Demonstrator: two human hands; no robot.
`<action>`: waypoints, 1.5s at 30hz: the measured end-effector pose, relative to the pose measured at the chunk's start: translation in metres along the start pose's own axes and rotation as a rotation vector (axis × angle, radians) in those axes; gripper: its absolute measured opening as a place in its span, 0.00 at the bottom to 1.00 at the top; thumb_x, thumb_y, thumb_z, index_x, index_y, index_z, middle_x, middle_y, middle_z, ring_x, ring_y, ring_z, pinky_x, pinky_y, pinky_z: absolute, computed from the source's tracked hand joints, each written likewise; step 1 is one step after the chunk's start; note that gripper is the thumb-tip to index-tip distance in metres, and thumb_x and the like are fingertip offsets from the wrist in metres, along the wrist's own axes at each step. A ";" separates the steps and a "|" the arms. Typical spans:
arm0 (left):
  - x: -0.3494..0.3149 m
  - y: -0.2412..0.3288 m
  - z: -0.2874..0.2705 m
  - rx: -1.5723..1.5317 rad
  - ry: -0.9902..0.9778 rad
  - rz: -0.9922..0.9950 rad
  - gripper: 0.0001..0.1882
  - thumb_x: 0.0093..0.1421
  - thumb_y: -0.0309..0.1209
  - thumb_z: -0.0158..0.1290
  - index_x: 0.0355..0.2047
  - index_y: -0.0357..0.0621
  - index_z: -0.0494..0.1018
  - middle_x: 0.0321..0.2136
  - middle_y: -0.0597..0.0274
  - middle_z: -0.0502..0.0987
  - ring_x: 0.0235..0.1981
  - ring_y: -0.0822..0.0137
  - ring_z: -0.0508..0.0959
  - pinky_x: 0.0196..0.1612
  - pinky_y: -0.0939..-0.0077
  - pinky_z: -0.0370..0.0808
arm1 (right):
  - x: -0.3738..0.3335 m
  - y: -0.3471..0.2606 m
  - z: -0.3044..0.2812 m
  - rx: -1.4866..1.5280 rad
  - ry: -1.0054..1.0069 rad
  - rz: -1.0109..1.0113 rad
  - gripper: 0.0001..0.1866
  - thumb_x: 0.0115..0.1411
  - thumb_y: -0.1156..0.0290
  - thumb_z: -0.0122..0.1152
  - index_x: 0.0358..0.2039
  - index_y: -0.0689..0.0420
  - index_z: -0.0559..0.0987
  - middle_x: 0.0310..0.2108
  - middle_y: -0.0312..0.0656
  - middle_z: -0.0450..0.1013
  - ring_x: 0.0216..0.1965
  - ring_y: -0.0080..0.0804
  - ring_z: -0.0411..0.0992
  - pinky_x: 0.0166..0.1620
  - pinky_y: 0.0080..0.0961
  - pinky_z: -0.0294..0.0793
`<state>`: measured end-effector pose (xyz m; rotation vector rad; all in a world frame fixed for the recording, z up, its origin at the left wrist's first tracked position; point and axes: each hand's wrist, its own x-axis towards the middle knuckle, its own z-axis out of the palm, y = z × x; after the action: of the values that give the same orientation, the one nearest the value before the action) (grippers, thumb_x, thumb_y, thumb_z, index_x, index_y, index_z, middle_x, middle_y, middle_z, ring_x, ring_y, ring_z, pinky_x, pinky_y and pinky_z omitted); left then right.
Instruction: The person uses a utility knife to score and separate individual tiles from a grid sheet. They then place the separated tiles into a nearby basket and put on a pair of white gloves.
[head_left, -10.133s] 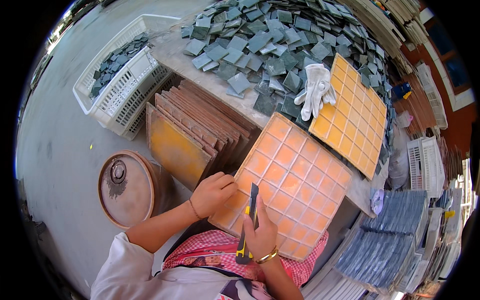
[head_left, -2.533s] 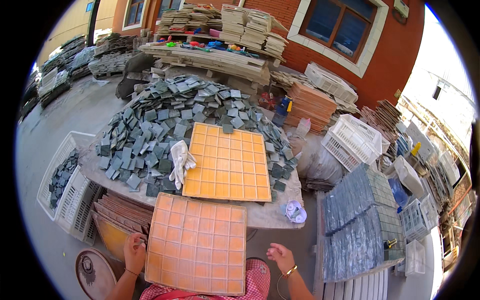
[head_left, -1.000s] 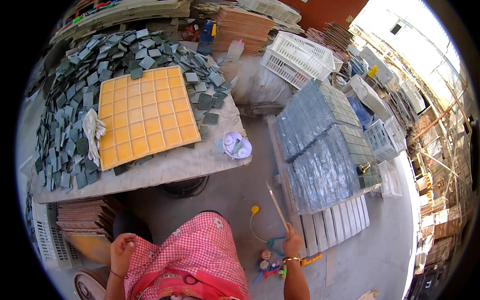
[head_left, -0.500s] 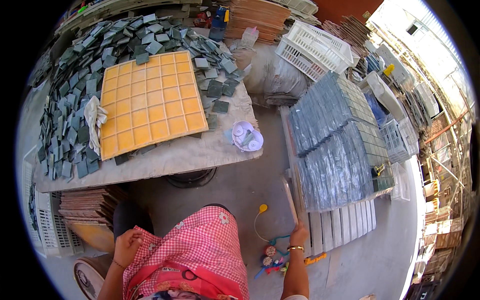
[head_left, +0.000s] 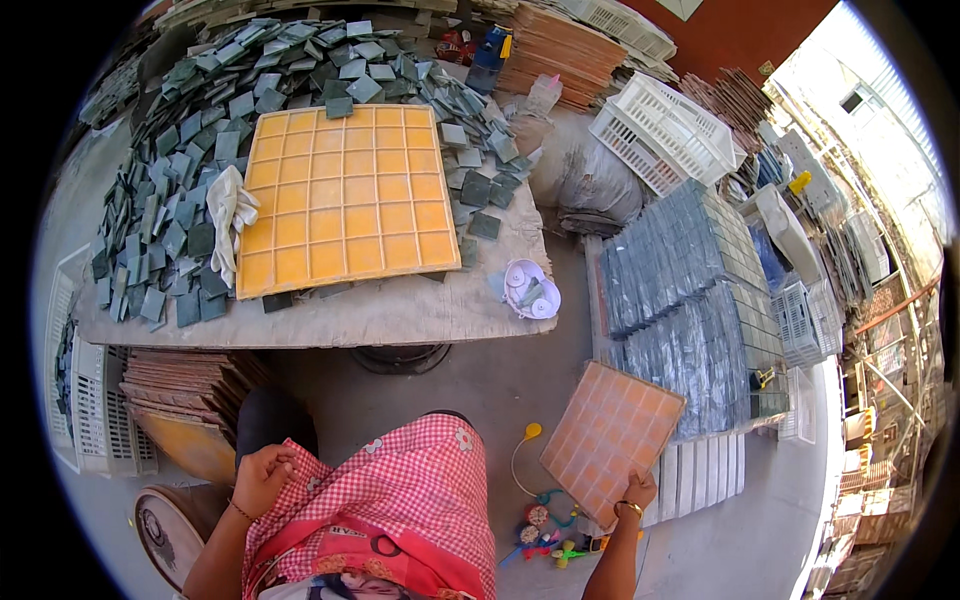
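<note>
My right hand grips the lower right edge of a square orange-brown grid board, which is held tilted with its gridded face showing. The board partly covers the slatted pallet and some of the colourful toys on the floor. Over my lap, my left hand is loosely closed with nothing seen in it, beside the red checked apron. On the table ahead lies a yellow grid tray with empty squares. A white cloth glove hangs at its left edge.
Piled green-grey stone tiles surround the tray on the wooden table. A purple dish sits near its right corner. Wrapped tile stacks stand on a pallet at right. Boards and a white crate are lower left.
My right hand has lifted the grid board from beside the pallet and turned its face into view. The head view has shifted, so the table sits further right. My left hand stays over my lap.
</note>
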<state>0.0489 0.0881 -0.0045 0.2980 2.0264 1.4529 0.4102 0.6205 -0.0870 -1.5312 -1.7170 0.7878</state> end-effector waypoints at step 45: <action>0.033 0.060 0.131 -0.443 -0.452 0.068 0.17 0.66 0.30 0.43 0.52 0.34 0.67 0.45 0.58 0.75 0.43 0.71 0.75 0.46 0.76 0.74 | -0.109 -0.161 -0.127 0.794 -0.366 0.231 0.29 0.56 0.71 0.57 0.55 0.70 0.62 0.51 0.55 0.66 0.50 0.50 0.68 0.50 0.48 0.72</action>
<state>0.0917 0.2281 0.0125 0.4590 1.3135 1.6525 0.4294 0.4921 0.1059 -1.0632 -1.2066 1.7056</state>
